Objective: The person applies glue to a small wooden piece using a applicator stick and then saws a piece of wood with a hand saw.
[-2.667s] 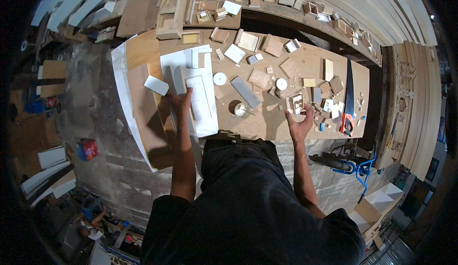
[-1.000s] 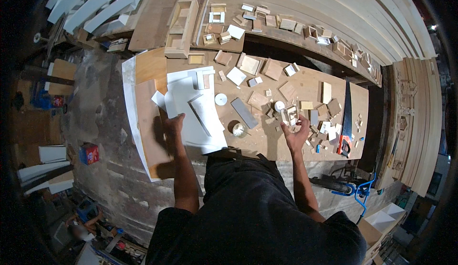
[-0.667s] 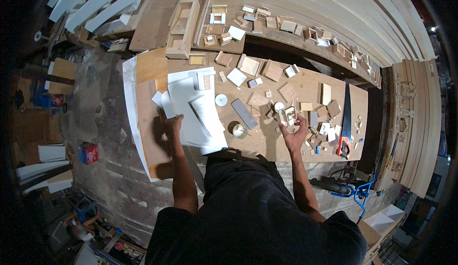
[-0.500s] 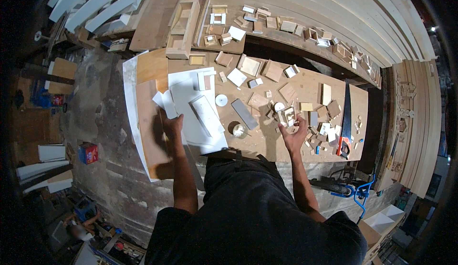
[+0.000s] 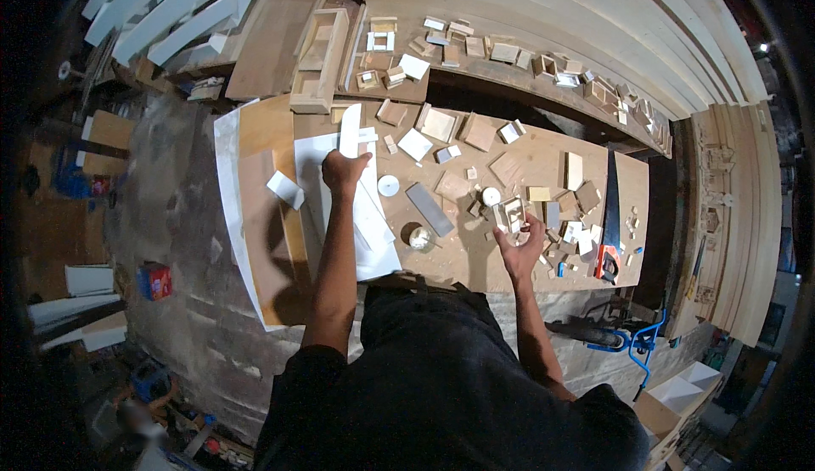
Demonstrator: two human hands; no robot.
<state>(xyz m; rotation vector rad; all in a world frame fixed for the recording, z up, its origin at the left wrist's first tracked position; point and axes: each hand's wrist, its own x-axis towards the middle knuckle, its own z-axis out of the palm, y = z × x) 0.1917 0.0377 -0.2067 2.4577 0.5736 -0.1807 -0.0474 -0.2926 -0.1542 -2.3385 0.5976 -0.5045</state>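
My left hand (image 5: 343, 167) is closed on a white board strip (image 5: 350, 127) raised over white sheets (image 5: 375, 255) at the left of the workbench. My right hand (image 5: 519, 242) grips a small open wooden box frame (image 5: 513, 215) among scattered small blocks. Between my hands lie a grey rectangular block (image 5: 429, 210), a white disc (image 5: 388, 186) and a cup of pale material (image 5: 419, 238) with a thin stick in it. Another white disc (image 5: 491, 196) sits beside the frame. A handsaw (image 5: 608, 262) with a red handle lies at the right.
A long wooden box (image 5: 316, 64) and a shelf of small wooden models (image 5: 501, 53) run along the back. Stacked timber boards (image 5: 739, 216) are at the right. A bicycle (image 5: 628, 339) stands below the bench. Another person (image 5: 148, 424) is at the lower left, beside clutter.
My left hand has moved forward and rightward from the left edge of the sheets, with a white strip raised in it. My right hand still holds the frame, nearly in place.
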